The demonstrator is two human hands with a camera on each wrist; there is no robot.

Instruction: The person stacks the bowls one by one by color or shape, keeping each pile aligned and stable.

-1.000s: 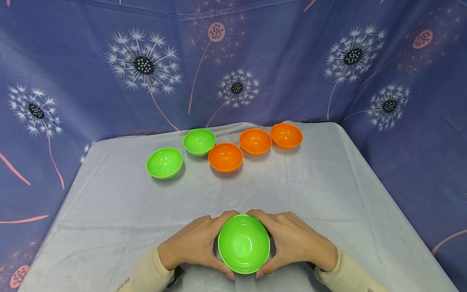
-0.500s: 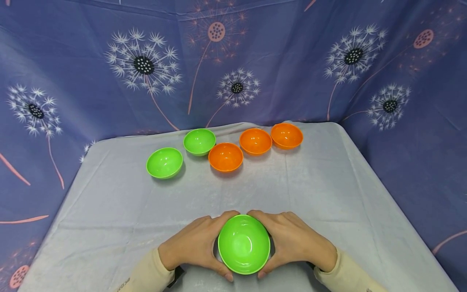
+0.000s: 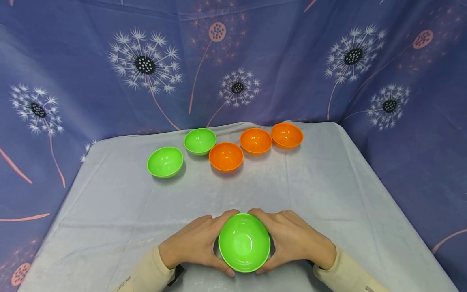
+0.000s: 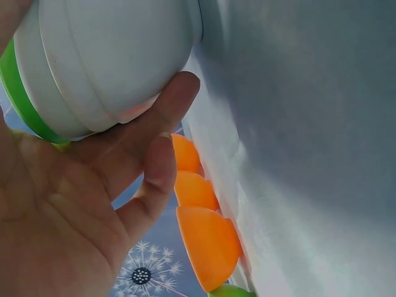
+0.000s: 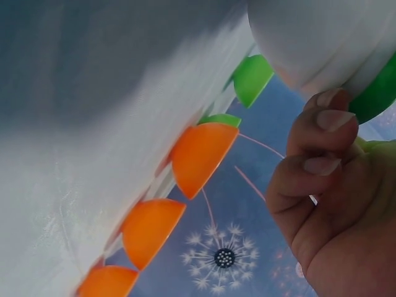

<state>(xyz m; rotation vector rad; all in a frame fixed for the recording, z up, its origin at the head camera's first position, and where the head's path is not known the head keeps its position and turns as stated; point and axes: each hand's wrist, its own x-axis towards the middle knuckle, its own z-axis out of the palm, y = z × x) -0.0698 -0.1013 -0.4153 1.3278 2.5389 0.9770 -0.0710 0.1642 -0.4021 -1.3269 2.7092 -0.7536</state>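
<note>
Gripping 1 green bowl [image 3: 244,243] at lower center of the frame, with left hand [image 3: 198,242] and right hand [image 3: 297,239] curled round opposite sides. Well below 3 orange bowls [image 3: 226,157] near mid-frame.

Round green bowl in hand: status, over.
Left hand, right hand: holding opposite sides. Round green bowl: opening faces up. Two more green bowls, three round orange bowls: beyond, not touching it.

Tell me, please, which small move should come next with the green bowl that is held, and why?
Probably settle the held green bowl level on the tablecloth before loosening: the left grip and right grip hold it from opposite sides, and base contact is hard to judge.
</note>
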